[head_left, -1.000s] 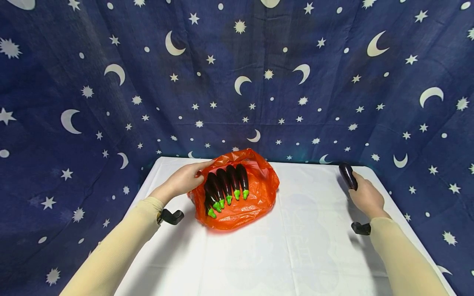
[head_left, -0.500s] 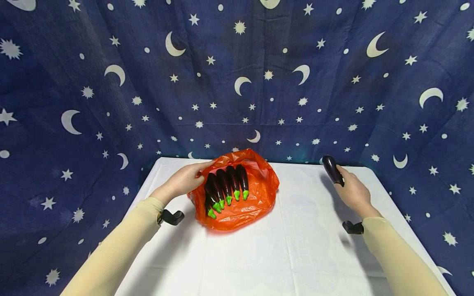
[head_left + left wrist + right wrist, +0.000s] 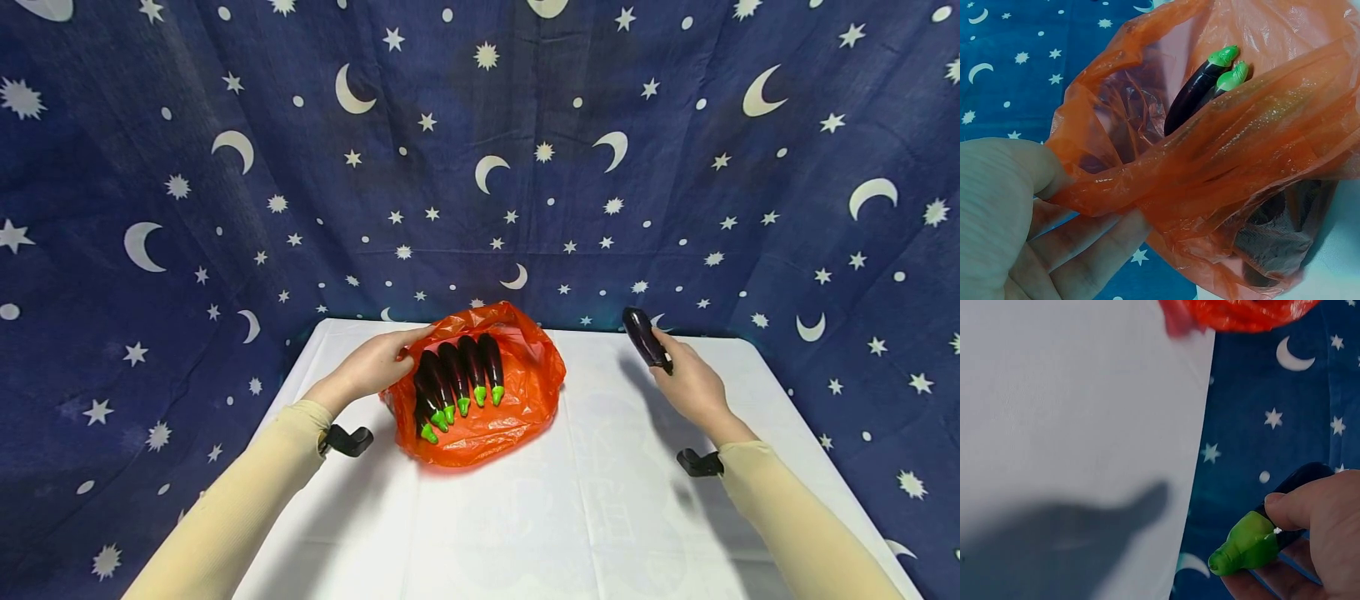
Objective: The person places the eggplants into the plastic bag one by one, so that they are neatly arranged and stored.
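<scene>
We see a dark purple eggplant [image 3: 645, 337] held up in the air over the right part of the table [image 3: 600, 517], well to the right of the bag [image 3: 517, 408] and apart from it. Its rounded tip points up and toward the far edge, tilted a little to the left. The right hand [image 3: 693, 387] has its fingers and thumb curled round the lower end of the eggplant; in the right wrist view the thumb [image 3: 1300, 506] presses on the dark skin just above the green cap [image 3: 1247, 547], which sticks out below the grip.

The bag is thin orange plastic, lying on the left-centre of the table with its mouth open toward us. Inside it we count five more eggplants [image 3: 461, 375] side by side, green caps toward us and dark ends toward the back. In the left wrist view only two green caps [image 3: 1229, 65] show through the opening; the rest is veiled by the crumpled film.

The left hand [image 3: 375, 362] is at the bag's left rim. Its thumb and fingers pinch a fold of the orange plastic, which the left wrist view shows gathered between the thumb [image 3: 1016, 169] and the fingers below it.

Both arms wear pale beige sleeves [image 3: 247, 500], each with a small black mount [image 3: 348, 439] at the wrist. The table is covered in white cloth, and the right arm casts a soft shadow on it. Behind and around the table hangs a dark blue curtain [image 3: 480, 150] printed with white moons and stars.
</scene>
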The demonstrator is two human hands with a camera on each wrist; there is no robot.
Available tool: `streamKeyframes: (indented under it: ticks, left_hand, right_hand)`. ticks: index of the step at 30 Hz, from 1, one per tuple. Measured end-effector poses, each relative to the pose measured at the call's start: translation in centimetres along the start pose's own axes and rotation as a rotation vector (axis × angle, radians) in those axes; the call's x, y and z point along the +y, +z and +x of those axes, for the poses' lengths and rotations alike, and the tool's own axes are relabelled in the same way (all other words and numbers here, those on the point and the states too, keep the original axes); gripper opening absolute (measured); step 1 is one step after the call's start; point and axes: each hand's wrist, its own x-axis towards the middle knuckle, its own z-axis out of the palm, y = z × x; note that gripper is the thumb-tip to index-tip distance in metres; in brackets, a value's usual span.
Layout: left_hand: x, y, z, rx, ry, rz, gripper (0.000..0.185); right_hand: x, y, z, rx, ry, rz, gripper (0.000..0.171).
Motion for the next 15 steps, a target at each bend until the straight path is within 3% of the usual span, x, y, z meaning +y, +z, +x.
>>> streamKeyframes:
  ticks: [15]
  left_hand:
    - [0.0,0.0,0.1,-0.018,-0.015,-0.001,0.064]
  right_hand:
    - [-3.6,0.2,-0.1,0.008,-0.074,0.061,0.072]
